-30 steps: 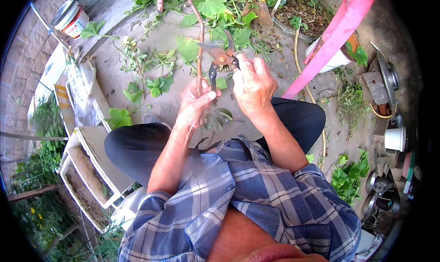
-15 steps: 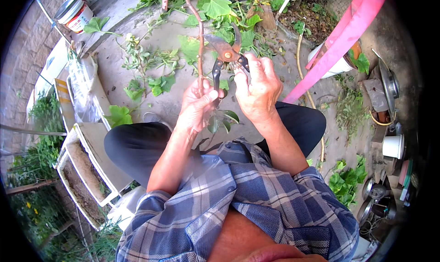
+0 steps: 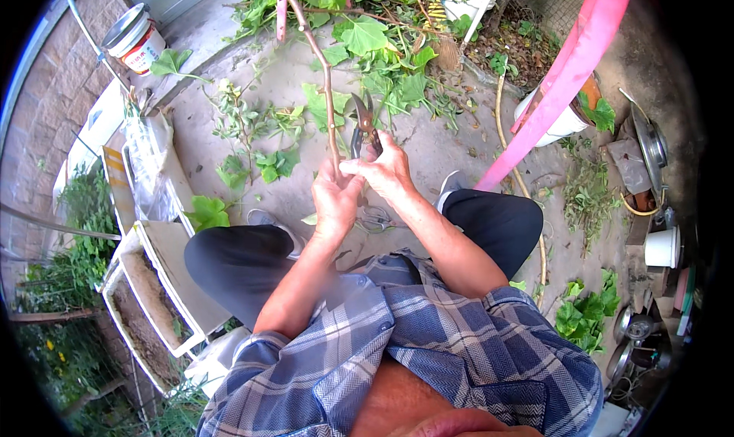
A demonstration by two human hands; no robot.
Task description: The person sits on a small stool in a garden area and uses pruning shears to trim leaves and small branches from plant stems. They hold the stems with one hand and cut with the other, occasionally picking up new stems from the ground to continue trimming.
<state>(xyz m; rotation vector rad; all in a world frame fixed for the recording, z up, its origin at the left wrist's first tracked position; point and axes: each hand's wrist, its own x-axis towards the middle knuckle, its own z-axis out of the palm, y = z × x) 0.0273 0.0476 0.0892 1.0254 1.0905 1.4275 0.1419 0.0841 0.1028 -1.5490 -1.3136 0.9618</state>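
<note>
My left hand [image 3: 335, 201] is closed round the lower end of a long, thin brown branch [image 3: 324, 66], which rises past the top edge of the view. Close beside it, my right hand [image 3: 387, 169] grips a pair of pruning shears [image 3: 364, 117] with dark handles. Their rusty blades point upward, a narrow gap between the tips, just right of the branch and not around it. My right thumb reaches across to the left hand and the branch's lower end; whether it presses on the stem I cannot make out.
Cut leafy stems [image 3: 363, 35] litter the concrete ahead. A pink strip [image 3: 562, 93] slants down on the right, by a white bucket [image 3: 562, 120]. Planter boxes [image 3: 172, 292] stand at my left knee, a paint bucket [image 3: 138, 43] farther off. Pots and pans [image 3: 636, 326] lie at right.
My right hand and the shears have moved down and left, toward my left hand. The blades, wide apart before, are now nearer together. Leaves below my left hand no longer show there.
</note>
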